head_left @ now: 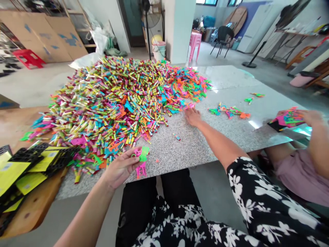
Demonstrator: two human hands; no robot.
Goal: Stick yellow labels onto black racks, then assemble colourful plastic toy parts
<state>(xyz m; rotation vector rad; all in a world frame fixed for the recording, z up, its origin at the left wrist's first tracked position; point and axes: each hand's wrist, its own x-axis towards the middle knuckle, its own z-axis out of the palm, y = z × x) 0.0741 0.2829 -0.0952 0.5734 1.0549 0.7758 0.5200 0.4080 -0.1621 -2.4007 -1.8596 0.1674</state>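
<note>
My left hand (123,166) is raised over the table's near edge, its fingers closed on small pink and green plastic toy pieces (144,153). Their exact kind is hard to make out. At the right foot of the big heap, my right hand (193,117) reaches out with its fingers apart, touching the edge of a mound of bright plastic pieces (187,84). Left of that mound lies a large heap of small labelled tubes (113,89) with dark red ends. A single tube (176,137) rests on the speckled tabletop (164,151) between my hands.
Black plastic holders with yellow cards (33,168) are stacked on a wooden board at left. Some loose coloured pieces (230,111) lie to the right. A co-worker's hand (309,116) is beside a black holder filled with coloured pieces (289,118) at the right edge.
</note>
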